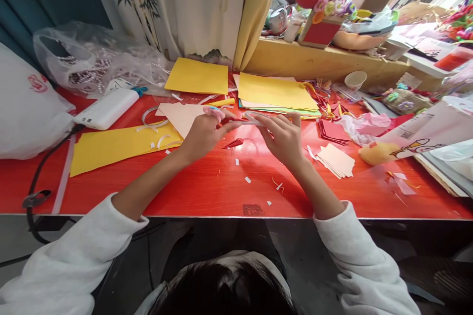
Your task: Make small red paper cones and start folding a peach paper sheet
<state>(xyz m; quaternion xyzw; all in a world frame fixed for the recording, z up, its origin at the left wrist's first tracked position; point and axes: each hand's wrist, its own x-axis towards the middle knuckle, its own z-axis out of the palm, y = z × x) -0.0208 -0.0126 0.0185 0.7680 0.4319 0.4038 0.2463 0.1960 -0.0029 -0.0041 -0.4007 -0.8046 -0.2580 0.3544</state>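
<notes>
My left hand [205, 133] is closed, with a small pink-and-blue thing [215, 112] at its fingers; its kind is not clear. A thin dark red piece [240, 121] reaches from there towards the other hand. My right hand [283, 138] pinches a narrow pale strip [252, 118] that meets the red piece between the hands. Whether the two are joined I cannot tell. Both hands are held just above the red table [207, 187]. Below them lies a small folded red paper piece [233, 143]. White paper scraps [248, 180] are scattered nearby.
Yellow sheets [273, 91] lie at the back, more yellow paper [111, 147] at left beside a tape roll [150, 115]. A white power bank [107, 108] and plastic bags stand left. At right are pale paper squares [336, 160], red squares [332, 131] and a printed paper bag [417, 133].
</notes>
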